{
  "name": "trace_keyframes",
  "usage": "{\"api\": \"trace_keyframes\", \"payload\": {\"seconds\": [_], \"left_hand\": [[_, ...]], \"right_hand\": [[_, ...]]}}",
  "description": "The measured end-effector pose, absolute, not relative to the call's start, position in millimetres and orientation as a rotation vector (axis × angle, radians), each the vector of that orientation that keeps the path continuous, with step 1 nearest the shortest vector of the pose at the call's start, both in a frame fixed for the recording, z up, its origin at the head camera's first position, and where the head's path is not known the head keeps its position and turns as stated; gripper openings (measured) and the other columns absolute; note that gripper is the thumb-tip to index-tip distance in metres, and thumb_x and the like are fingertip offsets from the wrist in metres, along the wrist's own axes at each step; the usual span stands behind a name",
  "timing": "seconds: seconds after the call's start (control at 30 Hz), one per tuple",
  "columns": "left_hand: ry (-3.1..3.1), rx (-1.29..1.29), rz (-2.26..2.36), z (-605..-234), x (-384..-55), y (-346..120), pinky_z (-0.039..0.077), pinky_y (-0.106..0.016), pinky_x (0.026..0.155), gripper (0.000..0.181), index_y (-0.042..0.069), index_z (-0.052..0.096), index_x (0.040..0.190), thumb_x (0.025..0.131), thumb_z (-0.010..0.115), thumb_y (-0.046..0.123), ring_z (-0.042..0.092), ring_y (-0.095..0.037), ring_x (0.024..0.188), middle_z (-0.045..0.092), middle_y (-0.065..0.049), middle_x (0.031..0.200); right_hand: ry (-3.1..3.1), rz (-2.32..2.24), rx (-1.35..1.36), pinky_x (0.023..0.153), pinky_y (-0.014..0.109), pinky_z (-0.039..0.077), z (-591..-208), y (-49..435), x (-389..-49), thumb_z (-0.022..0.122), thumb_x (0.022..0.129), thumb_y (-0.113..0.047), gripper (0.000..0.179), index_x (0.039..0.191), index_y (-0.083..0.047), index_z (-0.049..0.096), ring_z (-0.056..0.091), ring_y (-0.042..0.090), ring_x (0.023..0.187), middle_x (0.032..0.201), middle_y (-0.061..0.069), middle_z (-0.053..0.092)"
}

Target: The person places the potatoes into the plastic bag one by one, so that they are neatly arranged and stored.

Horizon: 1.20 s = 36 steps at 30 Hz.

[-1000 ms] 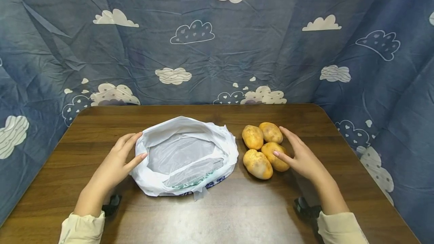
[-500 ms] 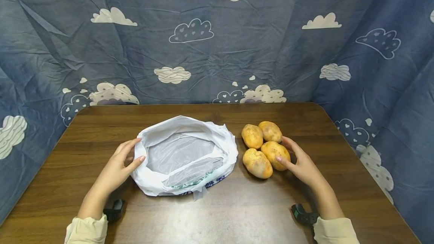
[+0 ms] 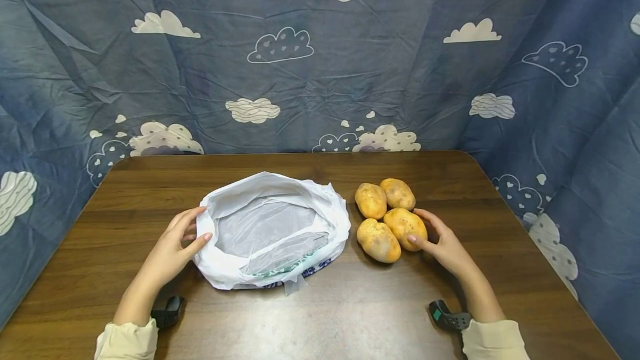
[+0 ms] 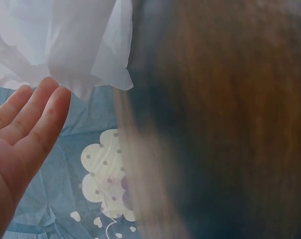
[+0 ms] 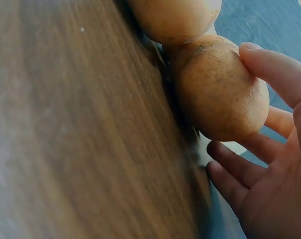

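Observation:
A white plastic bag [image 3: 275, 182] stands with its mouth spread wide on the wooden table. My left hand [image 3: 172, 249] is at its left side; in the left wrist view, straight fingers [image 4: 41, 112] meet the bag's lower edge [image 4: 71, 64]. Several yellow-brown potatoes lie grouped right of the bag. My right hand [image 3: 448, 249] holds the front-right potato [image 3: 404, 226], thumb on its near side and fingers round its far right. The right wrist view shows the thumb [image 5: 270, 67] against this potato [image 5: 218, 94], with some fingers partly hidden behind it.
Touching the held potato are a front-left potato [image 3: 378, 242] and two farther back, one left [image 3: 371, 200] and one right [image 3: 398, 193]. A dark blue cloud-printed curtain [image 3: 300, 82] hangs behind the table [image 3: 340, 321] and along its sides.
My right hand has come down and its thumb and fingers have closed round the front-right potato. The left hand has shifted slightly toward me beside the bag. The potatoes stay in place.

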State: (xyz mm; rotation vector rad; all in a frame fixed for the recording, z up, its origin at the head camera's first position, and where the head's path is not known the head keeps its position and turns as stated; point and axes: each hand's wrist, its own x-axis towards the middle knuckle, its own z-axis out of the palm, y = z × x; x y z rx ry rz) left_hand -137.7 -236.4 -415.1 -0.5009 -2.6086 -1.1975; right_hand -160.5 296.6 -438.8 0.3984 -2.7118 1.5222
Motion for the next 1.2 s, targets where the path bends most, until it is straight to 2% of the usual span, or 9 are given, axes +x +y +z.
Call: {"api": "trace_keyframes", "payload": {"seconds": [0.1,0.17,0.33,0.67,1.0,1.1,1.2], "left_hand": [[-2.61,-0.503,-1.198,-415.0,-137.8,-237.0,0.04,-0.005,0.078,0.051,-0.001,0.039,0.131,0.086,0.06,0.008,0.051,-0.033,0.1,0.038,-0.02,0.126],[-2.611,-0.503,-1.199,-414.7,-137.8,-237.1,0.039,-0.004,0.078,0.051,-0.001,0.039,0.131,0.086,0.061,0.008,0.051,-0.034,0.1,0.038,-0.02,0.127],[-2.612,-0.499,-1.195,-414.1,-137.5,-237.2,0.039,-0.003,0.078,0.05,-0.001,0.039,0.13,0.086,0.061,0.007,0.052,-0.035,0.1,0.038,-0.02,0.127],[-2.622,-0.502,-1.189,-414.4,-137.4,-237.2,0.039,-0.004,0.079,0.05,-0.001,0.039,0.13,0.086,0.061,0.008,0.052,-0.034,0.1,0.039,-0.02,0.127],[-2.617,-0.501,-1.186,-413.4,-137.2,-236.7,0.038,-0.003,0.078,0.05,-0.002,0.039,0.13,0.086,0.061,0.007,0.052,-0.036,0.099,0.039,-0.02,0.126],[-2.621,-0.496,-1.18,-412.8,-136.6,-236.3,0.041,-0.006,0.079,0.051,-0.001,0.039,0.13,0.085,0.061,0.007,0.052,-0.035,0.099,0.039,-0.02,0.127],[-2.62,-0.495,-1.175,-411.5,-135.5,-235.3,0.048,-0.02,0.08,0.051,-0.001,0.04,0.13,0.085,0.062,0.006,0.053,-0.035,0.099,0.039,-0.02,0.127]], "right_hand": [[-2.707,1.548,0.377,0.083,0.019,0.043,-442.1,297.4,-161.0,0.062,0.086,-0.014,0.059,0.137,-0.007,0.032,0.046,0.027,0.108,0.129,0.018,0.042],[-2.699,1.559,0.373,0.079,0.016,0.044,-443.5,297.6,-161.4,0.062,0.086,-0.015,0.058,0.136,-0.006,0.033,0.049,0.021,0.104,0.128,0.018,0.042],[-2.665,1.586,0.385,0.076,0.016,0.047,-444.2,297.1,-161.3,0.062,0.085,-0.013,0.057,0.135,-0.004,0.035,0.051,0.009,0.097,0.125,0.019,0.044],[-2.636,1.57,0.368,0.075,0.016,0.047,-443.8,297.2,-160.7,0.064,0.084,-0.012,0.056,0.133,-0.003,0.037,0.052,0.006,0.096,0.122,0.019,0.047],[-2.47,1.607,0.378,0.079,0.011,0.044,-441.3,293.8,-161.0,0.065,0.081,-0.002,0.054,0.128,0.004,0.04,0.049,0.0,0.1,0.12,0.025,0.048],[-2.423,1.632,0.359,0.08,0.011,0.045,-440.1,292.6,-161.4,0.065,0.08,0.0,0.054,0.128,0.004,0.04,0.048,0.001,0.103,0.121,0.019,0.048],[-2.382,1.666,0.327,0.08,0.012,0.046,-438.3,291.7,-161.0,0.065,0.08,0.001,0.055,0.128,0.004,0.04,0.048,0.002,0.105,0.121,0.006,0.049]]}}
